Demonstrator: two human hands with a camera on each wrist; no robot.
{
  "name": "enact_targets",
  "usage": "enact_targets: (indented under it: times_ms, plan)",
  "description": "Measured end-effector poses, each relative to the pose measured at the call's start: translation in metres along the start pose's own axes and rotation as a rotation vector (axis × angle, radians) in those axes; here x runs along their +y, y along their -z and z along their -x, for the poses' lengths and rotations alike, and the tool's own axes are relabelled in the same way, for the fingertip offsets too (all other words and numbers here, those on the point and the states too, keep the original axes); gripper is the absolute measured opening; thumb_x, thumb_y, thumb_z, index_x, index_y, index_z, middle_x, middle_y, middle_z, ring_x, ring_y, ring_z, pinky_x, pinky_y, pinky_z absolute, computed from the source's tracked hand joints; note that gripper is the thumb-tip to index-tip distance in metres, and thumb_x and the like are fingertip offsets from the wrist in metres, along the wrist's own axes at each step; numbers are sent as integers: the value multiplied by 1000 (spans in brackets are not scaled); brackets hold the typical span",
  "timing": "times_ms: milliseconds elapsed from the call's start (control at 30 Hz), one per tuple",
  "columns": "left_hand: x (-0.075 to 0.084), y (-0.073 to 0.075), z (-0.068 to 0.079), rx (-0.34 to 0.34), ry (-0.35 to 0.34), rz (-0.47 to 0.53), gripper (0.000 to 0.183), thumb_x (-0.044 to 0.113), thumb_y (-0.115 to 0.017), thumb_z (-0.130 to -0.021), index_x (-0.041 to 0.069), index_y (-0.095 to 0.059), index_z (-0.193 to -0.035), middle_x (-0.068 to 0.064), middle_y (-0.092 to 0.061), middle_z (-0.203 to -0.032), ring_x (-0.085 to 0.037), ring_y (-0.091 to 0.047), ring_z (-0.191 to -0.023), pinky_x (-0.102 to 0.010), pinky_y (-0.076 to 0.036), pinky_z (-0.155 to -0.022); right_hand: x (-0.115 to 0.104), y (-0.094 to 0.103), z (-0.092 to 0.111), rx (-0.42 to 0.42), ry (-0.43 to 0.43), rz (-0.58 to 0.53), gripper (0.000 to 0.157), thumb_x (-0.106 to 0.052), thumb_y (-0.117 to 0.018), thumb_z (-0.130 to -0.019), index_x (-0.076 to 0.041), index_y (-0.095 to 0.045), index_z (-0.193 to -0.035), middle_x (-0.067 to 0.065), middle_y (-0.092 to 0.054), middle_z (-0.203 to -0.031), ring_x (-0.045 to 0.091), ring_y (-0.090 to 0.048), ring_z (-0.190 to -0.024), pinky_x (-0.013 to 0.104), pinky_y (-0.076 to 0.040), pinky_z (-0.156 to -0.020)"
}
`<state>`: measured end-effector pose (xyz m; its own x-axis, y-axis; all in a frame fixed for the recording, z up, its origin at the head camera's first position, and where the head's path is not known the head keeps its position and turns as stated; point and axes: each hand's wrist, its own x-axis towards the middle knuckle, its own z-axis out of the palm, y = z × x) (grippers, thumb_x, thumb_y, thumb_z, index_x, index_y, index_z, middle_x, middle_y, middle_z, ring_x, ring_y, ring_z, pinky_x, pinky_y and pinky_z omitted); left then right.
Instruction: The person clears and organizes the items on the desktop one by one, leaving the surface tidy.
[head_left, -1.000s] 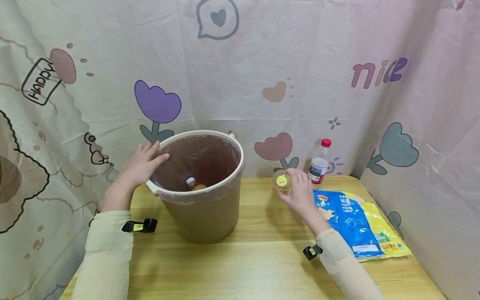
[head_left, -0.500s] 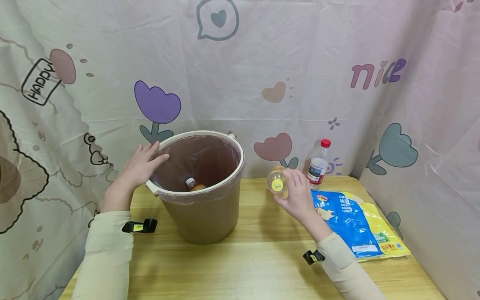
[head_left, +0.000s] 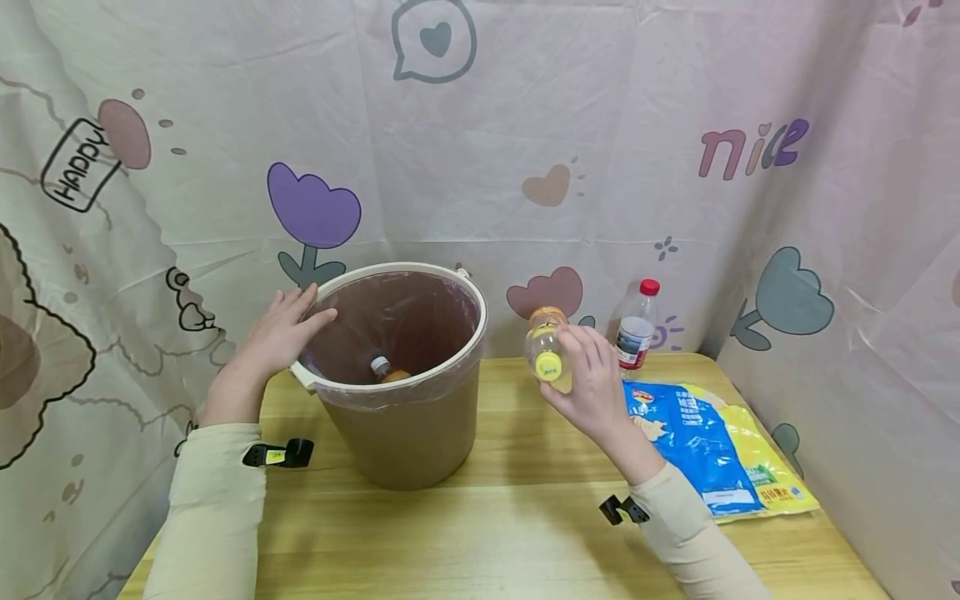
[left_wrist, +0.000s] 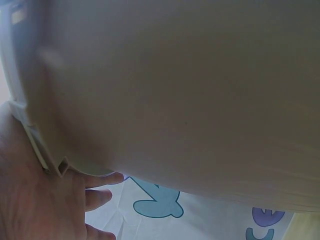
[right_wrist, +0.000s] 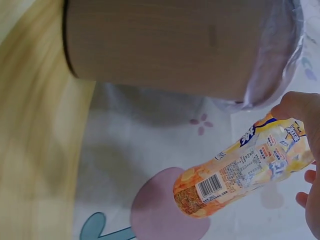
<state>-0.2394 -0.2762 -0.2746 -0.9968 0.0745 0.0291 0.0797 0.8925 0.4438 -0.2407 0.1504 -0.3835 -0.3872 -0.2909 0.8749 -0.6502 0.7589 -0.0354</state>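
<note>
In the head view my right hand (head_left: 588,383) grips a small clear drink bottle with a yellow cap (head_left: 550,364). The bottle is tilted above the table, its cap facing me. The right wrist view shows the bottle's orange and yellow label (right_wrist: 245,167) with a barcode, and fingers around its upper part. My left hand (head_left: 277,333) rests on the left rim of a brown bin (head_left: 405,437), fingers straight and thumb over the edge. Inside the bin, which has a clear liner, lies a bottle with a white cap (head_left: 381,365). The left wrist view shows the bin's outer wall (left_wrist: 190,100) close up.
A red-capped bottle (head_left: 636,333) stands at the back right of the wooden table (head_left: 450,542). In front of it lie a blue snack bag (head_left: 693,450) and a yellow bag (head_left: 780,475). A patterned curtain (head_left: 465,150) hangs behind and at the sides.
My right hand has moved slightly left, and the bottle has swung so that more of its body and orange base show. The left hand stays on the bin's rim.
</note>
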Motion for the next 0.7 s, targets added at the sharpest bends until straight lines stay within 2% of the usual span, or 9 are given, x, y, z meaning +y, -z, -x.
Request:
enact_targets:
  times_ms: [500,700]
  plan:
    - [-1,0,0,-6,2,9,81,61,-24,-100,7,-3,-156,-30,4,-159,-50,15,-146,-74,0,-112,-22,11,-29,193,107,-83,63,-19,-80,-70,2,-53,-123,19,-58,-129,38,-49,-117,49,-41,-94]
    - [-3,-1,-2,-2,1,7,81,60,-24,-100,6,-4,-156,-30,2,-159,-50,14,-146,-74,-1,-112,-32,15,-38,241,128,-111,59,-16,-78,-74,3,-52,-124,19,-59,-131,38,-50,-120,48,-41,-97]
